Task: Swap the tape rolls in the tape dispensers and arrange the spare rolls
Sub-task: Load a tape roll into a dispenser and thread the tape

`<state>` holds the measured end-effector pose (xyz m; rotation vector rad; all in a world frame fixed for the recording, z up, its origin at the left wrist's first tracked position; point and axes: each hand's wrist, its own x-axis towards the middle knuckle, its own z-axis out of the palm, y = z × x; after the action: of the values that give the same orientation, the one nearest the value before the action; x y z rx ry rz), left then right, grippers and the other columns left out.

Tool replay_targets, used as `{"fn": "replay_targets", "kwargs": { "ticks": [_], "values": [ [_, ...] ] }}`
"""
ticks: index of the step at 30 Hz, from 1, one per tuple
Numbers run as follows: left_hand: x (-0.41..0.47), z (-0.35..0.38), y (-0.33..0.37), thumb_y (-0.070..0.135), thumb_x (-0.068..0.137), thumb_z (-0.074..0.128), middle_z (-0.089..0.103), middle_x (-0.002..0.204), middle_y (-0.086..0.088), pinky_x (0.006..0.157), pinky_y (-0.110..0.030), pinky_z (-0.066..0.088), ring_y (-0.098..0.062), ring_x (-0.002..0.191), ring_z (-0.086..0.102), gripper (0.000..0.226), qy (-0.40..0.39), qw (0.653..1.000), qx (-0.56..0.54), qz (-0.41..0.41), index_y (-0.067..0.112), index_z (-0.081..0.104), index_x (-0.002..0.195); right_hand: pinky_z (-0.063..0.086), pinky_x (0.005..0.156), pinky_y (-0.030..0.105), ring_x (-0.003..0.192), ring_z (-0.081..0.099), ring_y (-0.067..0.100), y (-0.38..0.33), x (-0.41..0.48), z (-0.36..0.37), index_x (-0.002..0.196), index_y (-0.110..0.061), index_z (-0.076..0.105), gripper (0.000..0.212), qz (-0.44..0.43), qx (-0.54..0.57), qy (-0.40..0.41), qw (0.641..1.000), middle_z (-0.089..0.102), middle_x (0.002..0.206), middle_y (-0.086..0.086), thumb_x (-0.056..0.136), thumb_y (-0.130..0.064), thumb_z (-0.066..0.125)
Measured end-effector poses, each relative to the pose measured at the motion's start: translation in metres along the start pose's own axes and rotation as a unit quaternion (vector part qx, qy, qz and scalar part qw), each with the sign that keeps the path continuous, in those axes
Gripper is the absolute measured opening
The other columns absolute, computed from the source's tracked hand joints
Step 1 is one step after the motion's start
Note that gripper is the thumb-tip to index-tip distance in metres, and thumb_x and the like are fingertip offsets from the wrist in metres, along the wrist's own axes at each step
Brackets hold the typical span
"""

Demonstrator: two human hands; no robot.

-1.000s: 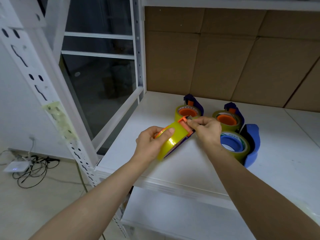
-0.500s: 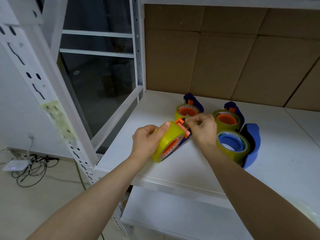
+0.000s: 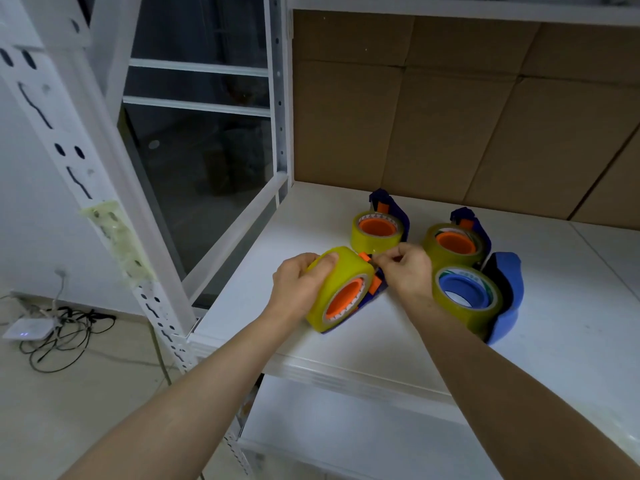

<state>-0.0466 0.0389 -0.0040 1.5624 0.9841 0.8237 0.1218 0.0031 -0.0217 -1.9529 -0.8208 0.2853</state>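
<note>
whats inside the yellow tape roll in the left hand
An orange plastic hub fills the core of the yellow tape roll gripped by the left hand; the dark blue dispenser body beneath is mostly hidden.

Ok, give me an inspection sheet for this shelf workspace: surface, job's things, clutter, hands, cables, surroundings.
Surface: white shelf board; all the dispensers are on or over it.
Job's things: yellow held roll on the orange hub of the held dispenser. Behind it lie the back-left dispenser and back-right dispenser, both with orange hubs. The blue-hub dispenser lies to the right. All carry rolls.
Clutter: nothing seen.
Hands: left hand grips the held roll; right hand pinches at the held dispenser's top, by its orange tab.
Cables: black cables on the floor beside a white box.
Surroundings: cardboard panels behind; white rack upright on the left.
</note>
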Motion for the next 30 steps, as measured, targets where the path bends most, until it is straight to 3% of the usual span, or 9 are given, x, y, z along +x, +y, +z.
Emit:
{"fn": "replay_targets", "kwargs": {
  "ticks": [3,9,14,18,21,24,27,30],
  "values": [
    [-0.001,0.001,0.002,0.071,0.057,0.057,0.070,0.083,-0.016,0.079,-0.048,0.056,-0.034,0.084,0.067,0.066,-0.010,1.000,-0.009,0.004,0.008,0.066,0.076,0.054,0.076,0.038,0.077,0.062,0.022,0.002,0.004,0.001,0.083,-0.003,0.070,0.016,-0.002,0.007,0.023,1.000,0.070,0.086,0.010,0.083,-0.019,0.066],
    [0.003,-0.007,0.004,0.053,0.077,0.064,0.070,0.079,-0.012,0.070,-0.033,0.055,-0.025,0.075,0.067,0.044,-0.015,1.000,-0.014,-0.021,0.010,0.064,0.072,0.043,0.072,0.029,0.082,0.056,0.019,0.002,0.006,0.002,0.090,-0.005,0.067,0.019,0.001,-0.005,0.022,1.000,0.064,0.088,0.006,0.086,-0.024,0.065],
    [-0.001,-0.012,0.007,0.032,0.092,0.052,0.059,0.087,0.000,0.059,-0.021,0.045,-0.010,0.075,0.055,0.013,-0.043,0.997,-0.051,-0.048,0.021,0.057,0.087,0.046,0.079,0.035,0.093,0.061,0.027,0.005,0.007,0.004,0.096,-0.005,0.066,0.022,0.020,0.010,0.023,0.999,0.067,0.097,0.011,0.088,-0.025,0.062],
    [-0.003,-0.015,0.007,0.040,0.086,0.060,0.060,0.081,0.003,0.062,-0.020,0.049,-0.010,0.074,0.058,0.021,-0.015,0.997,-0.054,-0.043,0.022,0.054,0.077,0.052,0.084,0.045,0.091,0.064,0.035,0.004,0.014,-0.001,0.097,-0.003,0.065,0.022,0.032,0.035,0.042,0.998,0.069,0.093,0.019,0.089,-0.022,0.059],
    [-0.001,-0.016,0.008,0.048,0.081,0.063,0.063,0.078,0.003,0.062,-0.022,0.050,-0.013,0.074,0.062,0.027,0.003,0.998,-0.043,-0.042,0.022,0.055,0.075,0.054,0.081,0.046,0.087,0.064,0.037,0.004,0.017,-0.001,0.095,-0.003,0.065,0.021,0.044,0.032,0.035,0.998,0.068,0.091,0.022,0.089,-0.021,0.059],
    [-0.002,-0.012,0.006,0.053,0.080,0.061,0.066,0.080,0.001,0.063,-0.024,0.053,-0.019,0.078,0.065,0.031,0.023,0.998,-0.038,-0.043,0.022,0.058,0.076,0.055,0.080,0.049,0.085,0.065,0.037,0.005,0.013,0.001,0.086,-0.007,0.063,0.014,0.089,0.047,0.013,0.995,0.067,0.089,0.019,0.089,-0.020,0.058],
    [-0.004,-0.009,0.004,0.052,0.082,0.059,0.066,0.076,-0.003,0.064,-0.029,0.054,-0.021,0.076,0.065,0.036,0.069,0.992,-0.090,-0.057,0.019,0.058,0.070,0.058,0.073,0.050,0.078,0.065,0.035,0.003,0.012,0.001,0.067,-0.012,0.056,0.021,0.170,0.148,-0.005,0.974,0.062,0.084,0.018,0.086,-0.010,0.062],
    [-0.007,-0.010,0.001,0.046,0.085,0.059,0.062,0.074,-0.002,0.059,-0.026,0.052,-0.019,0.071,0.062,0.031,0.110,0.977,-0.166,-0.077,0.020,0.055,0.069,0.058,0.059,0.037,0.063,0.057,0.022,-0.001,0.012,-0.002,0.069,-0.007,0.053,0.019,0.245,0.256,-0.030,0.935,0.056,0.071,0.015,0.082,-0.005,0.068]
  ]
}}
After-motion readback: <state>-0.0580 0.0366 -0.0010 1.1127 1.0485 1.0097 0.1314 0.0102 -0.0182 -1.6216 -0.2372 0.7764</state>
